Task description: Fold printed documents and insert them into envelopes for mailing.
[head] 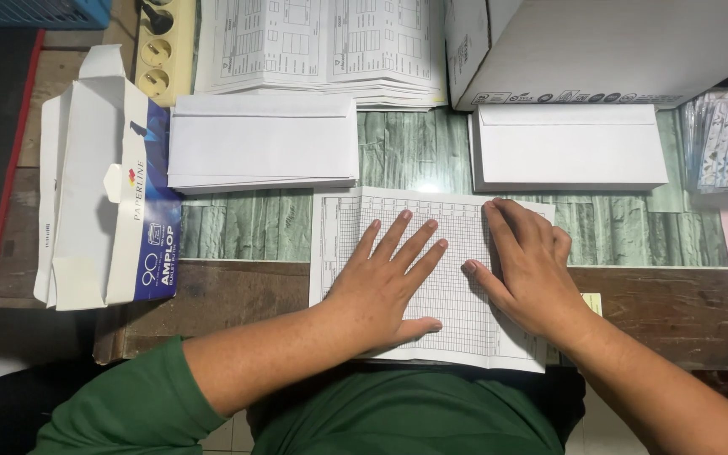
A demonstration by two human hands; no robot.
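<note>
Wooden table (238, 295) with green wood-grain covering (406, 152), printed grid form (457, 253) flat under both hands' fingers, two stacks of white envelopes (263, 139) (570, 145) just beyond the fingertips, open envelope box (107, 181) well left of them, stacked forms (322, 50) and white carton (600, 46) farther beyond

Left hand (385, 282) flat, fingers (414, 240) spread; right hand (528, 265) apparently pressing down.
</note>
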